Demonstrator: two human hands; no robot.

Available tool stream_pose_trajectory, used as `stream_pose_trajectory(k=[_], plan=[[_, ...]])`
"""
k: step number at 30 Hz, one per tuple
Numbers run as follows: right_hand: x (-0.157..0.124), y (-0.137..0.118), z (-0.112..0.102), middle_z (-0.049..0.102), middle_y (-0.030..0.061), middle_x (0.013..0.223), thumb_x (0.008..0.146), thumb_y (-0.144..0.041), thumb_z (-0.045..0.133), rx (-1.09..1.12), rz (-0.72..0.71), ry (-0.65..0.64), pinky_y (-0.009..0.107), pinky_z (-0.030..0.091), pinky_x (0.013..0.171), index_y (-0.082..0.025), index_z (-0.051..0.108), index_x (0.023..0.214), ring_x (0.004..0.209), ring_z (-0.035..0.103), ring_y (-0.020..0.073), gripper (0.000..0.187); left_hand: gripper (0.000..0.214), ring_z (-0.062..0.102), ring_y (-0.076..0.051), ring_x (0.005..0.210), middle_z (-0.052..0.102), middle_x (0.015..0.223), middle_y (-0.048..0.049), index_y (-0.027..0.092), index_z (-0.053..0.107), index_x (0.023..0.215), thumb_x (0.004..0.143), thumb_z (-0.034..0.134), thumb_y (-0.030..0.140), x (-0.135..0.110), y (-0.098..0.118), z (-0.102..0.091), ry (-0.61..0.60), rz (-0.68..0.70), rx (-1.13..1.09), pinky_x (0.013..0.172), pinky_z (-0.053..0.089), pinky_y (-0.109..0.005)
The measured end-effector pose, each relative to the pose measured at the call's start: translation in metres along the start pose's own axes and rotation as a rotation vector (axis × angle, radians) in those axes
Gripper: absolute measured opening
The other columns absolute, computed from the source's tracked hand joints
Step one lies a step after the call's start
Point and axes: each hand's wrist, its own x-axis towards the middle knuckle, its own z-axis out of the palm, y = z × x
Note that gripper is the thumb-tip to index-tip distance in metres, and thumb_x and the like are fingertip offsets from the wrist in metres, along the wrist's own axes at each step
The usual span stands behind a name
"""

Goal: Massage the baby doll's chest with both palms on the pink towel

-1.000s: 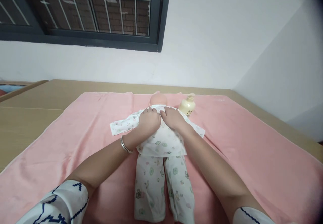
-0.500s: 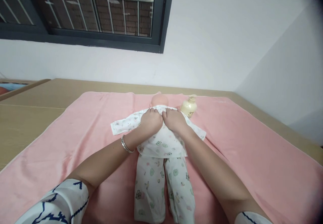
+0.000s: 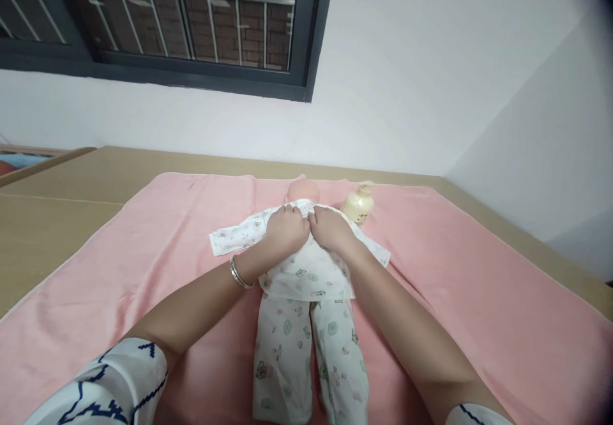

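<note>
A baby doll (image 3: 303, 191) in a white printed top (image 3: 306, 272) and matching trousers (image 3: 283, 361) lies on a pink cloth, its head away from me. Both my hands are on the upper part of the top, just below the head. My left hand (image 3: 287, 228), with silver bangles at the wrist, is closed on the fabric with its fingers curled. Close against it, my right hand (image 3: 331, 227) is closed on the fabric too, the thumbs nearly meeting at the middle. The undersides of my fingers are hidden. The doll's sleeves spread out to both sides.
A cream pump bottle (image 3: 358, 206) stands right of the doll's head. The pink cloth (image 3: 460, 284) covers much of a wooden surface (image 3: 57, 221). Behind rises a white wall (image 3: 407, 80) with a dark-framed, barred window (image 3: 306, 80) at the upper left.
The camera view has shifted very slightly. My hands, the doll and the bottle show no clear movement.
</note>
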Motion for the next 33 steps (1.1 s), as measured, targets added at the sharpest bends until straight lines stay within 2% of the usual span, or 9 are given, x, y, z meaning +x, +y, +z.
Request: stream_pose_trajectory(k=[4, 11, 16, 20, 23, 25, 29, 33], plan=[[-0.006, -0.007, -0.004, 0.071, 0.0158, 0.103, 0.100, -0.025, 0.031, -0.045, 0.025, -0.036, 0.033, 0.042, 0.078, -0.013, 0.065, 0.105, 0.094, 0.065, 0.0277, 0.037, 0.042, 0.059, -0.030, 0.113, 0.065, 0.118, -0.0192, 0.006, 0.061, 0.118, 0.097, 0.035, 0.032, 0.010, -0.012, 0.006, 0.021, -0.051, -0.090, 0.099, 0.044, -0.040], [0.012, 0.014, 0.008, 0.066, 0.0147, 0.124, 0.101, -0.034, 0.032, 0.089, -0.007, 0.023, 0.031, 0.041, 0.089, -0.012, 0.061, 0.117, 0.111, 0.061, 0.0249, 0.040, 0.043, 0.060, -0.031, 0.110, 0.065, 0.115, -0.0207, 0.004, 0.060, 0.117, 0.099, 0.033, 0.032, 0.001, -0.001, 0.010, 0.053, -0.045, 0.001, 0.095, 0.045, -0.042], [0.007, 0.007, 0.012, 0.066, 0.0158, 0.122, 0.102, -0.030, 0.030, -0.018, -0.024, 0.075, 0.033, 0.039, 0.092, -0.011, 0.062, 0.115, 0.113, 0.060, 0.0261, 0.040, 0.038, 0.063, -0.030, 0.107, 0.068, 0.112, -0.0172, 0.010, 0.064, 0.110, 0.097, 0.038, 0.034, 0.009, -0.011, 0.006, 0.034, -0.050, -0.057, 0.090, 0.048, -0.039], [-0.005, -0.007, 0.014, 0.069, 0.0202, 0.109, 0.102, -0.026, 0.026, -0.164, -0.033, 0.124, 0.037, 0.041, 0.089, -0.008, 0.063, 0.109, 0.106, 0.062, 0.0300, 0.042, 0.036, 0.066, -0.027, 0.102, 0.071, 0.109, -0.0128, 0.014, 0.064, 0.107, 0.098, 0.039, 0.037, 0.015, -0.021, 0.005, -0.010, -0.046, -0.160, 0.087, 0.048, -0.035], [-0.006, -0.008, 0.013, 0.069, 0.0204, 0.105, 0.101, -0.022, 0.029, -0.190, -0.040, 0.119, 0.037, 0.042, 0.085, -0.008, 0.064, 0.107, 0.103, 0.064, 0.0308, 0.039, 0.037, 0.065, -0.029, 0.104, 0.070, 0.109, -0.0161, 0.010, 0.064, 0.108, 0.099, 0.034, 0.030, 0.011, -0.014, 0.007, 0.022, -0.030, -0.064, 0.089, 0.047, -0.038], [-0.001, -0.003, 0.010, 0.069, 0.0179, 0.109, 0.101, -0.025, 0.031, -0.099, -0.024, 0.093, 0.035, 0.042, 0.084, -0.010, 0.063, 0.108, 0.104, 0.064, 0.0286, 0.037, 0.037, 0.064, -0.032, 0.104, 0.069, 0.107, -0.0185, 0.007, 0.063, 0.108, 0.099, 0.033, 0.025, 0.006, -0.007, 0.007, 0.025, -0.011, 0.017, 0.088, 0.047, -0.041], [0.004, 0.004, 0.006, 0.067, 0.0149, 0.121, 0.101, -0.030, 0.032, 0.042, -0.023, 0.052, 0.032, 0.042, 0.087, -0.012, 0.061, 0.115, 0.111, 0.061, 0.0260, 0.036, 0.039, 0.063, -0.032, 0.107, 0.068, 0.111, -0.0185, 0.007, 0.063, 0.110, 0.099, 0.033, 0.030, 0.006, -0.008, 0.001, -0.013, -0.008, 0.015, 0.088, 0.048, -0.041], [-0.008, -0.012, 0.005, 0.066, 0.0213, 0.118, 0.102, -0.028, 0.029, -0.107, -0.004, 0.077, 0.038, 0.040, 0.091, -0.005, 0.060, 0.115, 0.112, 0.060, 0.0311, 0.041, 0.045, 0.064, -0.030, 0.107, 0.069, 0.114, -0.0150, 0.012, 0.063, 0.110, 0.099, 0.031, 0.042, 0.012, -0.020, -0.005, -0.115, -0.091, -0.100, 0.085, 0.049, -0.039]])
